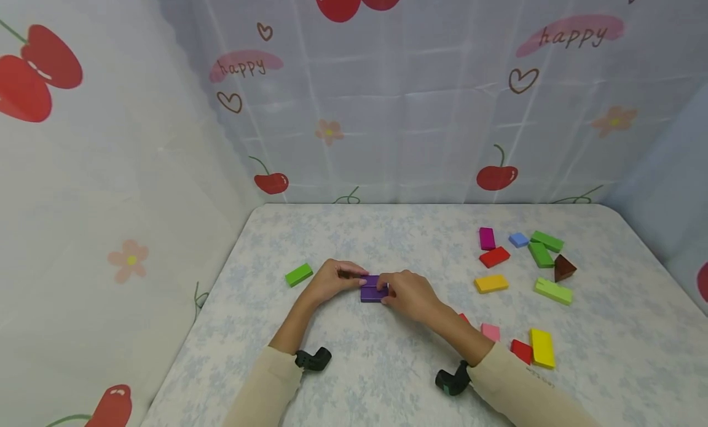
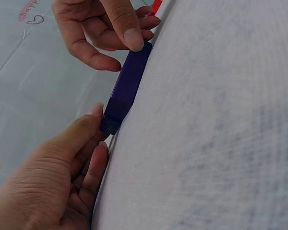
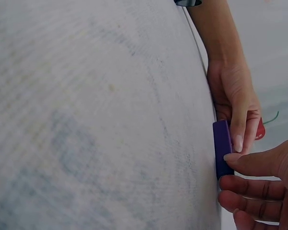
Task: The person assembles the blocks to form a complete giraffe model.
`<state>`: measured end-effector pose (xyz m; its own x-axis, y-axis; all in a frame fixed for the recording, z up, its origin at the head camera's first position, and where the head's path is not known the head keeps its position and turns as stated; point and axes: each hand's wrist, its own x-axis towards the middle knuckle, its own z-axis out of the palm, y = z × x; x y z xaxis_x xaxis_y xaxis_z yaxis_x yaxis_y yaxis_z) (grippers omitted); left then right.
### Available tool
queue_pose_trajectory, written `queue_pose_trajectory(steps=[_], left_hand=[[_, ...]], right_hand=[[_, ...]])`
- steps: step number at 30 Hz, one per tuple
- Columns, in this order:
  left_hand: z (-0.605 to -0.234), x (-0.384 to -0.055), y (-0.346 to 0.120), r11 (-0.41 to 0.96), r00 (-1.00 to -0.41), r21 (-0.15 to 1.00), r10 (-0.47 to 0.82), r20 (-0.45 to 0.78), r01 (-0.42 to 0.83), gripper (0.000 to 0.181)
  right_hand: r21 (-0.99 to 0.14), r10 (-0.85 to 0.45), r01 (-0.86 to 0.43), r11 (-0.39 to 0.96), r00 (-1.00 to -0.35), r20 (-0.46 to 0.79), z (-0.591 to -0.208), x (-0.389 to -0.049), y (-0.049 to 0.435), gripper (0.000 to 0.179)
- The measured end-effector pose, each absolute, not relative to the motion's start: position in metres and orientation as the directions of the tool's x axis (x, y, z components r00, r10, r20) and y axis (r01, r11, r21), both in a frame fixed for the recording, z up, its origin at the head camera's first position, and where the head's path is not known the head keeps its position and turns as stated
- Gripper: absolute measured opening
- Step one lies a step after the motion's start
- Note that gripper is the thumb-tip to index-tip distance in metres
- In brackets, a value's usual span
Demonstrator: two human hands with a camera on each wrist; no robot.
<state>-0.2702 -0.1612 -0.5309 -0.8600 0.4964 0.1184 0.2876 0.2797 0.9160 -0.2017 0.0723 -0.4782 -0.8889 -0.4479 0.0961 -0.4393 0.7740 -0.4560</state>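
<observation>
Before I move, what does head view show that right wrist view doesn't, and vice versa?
Only head: bright green rectangular block left of the left hand, dark brown triangular block, bright yellow rectangular block.
Only right wrist: three fingers of the right hand below its thumb.
Both: dark purple rectangular block between the hands.

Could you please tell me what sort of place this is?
Probably a screened-off tabletop activity space: cherry-printed sheeting hangs behind a pale patterned table, and colourful blocks lie on it.
</observation>
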Motion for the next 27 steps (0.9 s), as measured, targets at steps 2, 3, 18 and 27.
queue_pose_trajectory(steps=[2, 3, 18, 27], left_hand=[[-0.531, -0.270, -0.163, 0.289, -0.862, 0.910, 0.492, 0.123, 0.296, 0.024], [-0.531, -0.271, -0.163, 0.291, -0.862, 0.908, 0.491, 0.127, 0.300, 0.025], [-0.533, -0.273, -0.165, 0.276, -0.820, 0.884, 0.544, 0.180, 0.377, 0.026], [-0.531, -0.272, -0.162, 0.271, -0.806, 0.885, 0.566, 0.172, 0.378, 0.026]], right_hand=[[-0.452, -0.454, -0.442, 0.775, -0.886, 0.089, -0.477, -0.202, 0.072, 0.019], [-0.449, -0.456, -0.442, 0.777, -0.886, 0.082, -0.475, -0.201, 0.072, 0.020], [-0.431, -0.374, -0.352, 0.831, -0.927, 0.036, -0.448, -0.189, 0.119, 0.026], [-0.424, -0.342, -0.330, 0.843, -0.938, 0.049, -0.437, -0.186, 0.169, 0.031]])
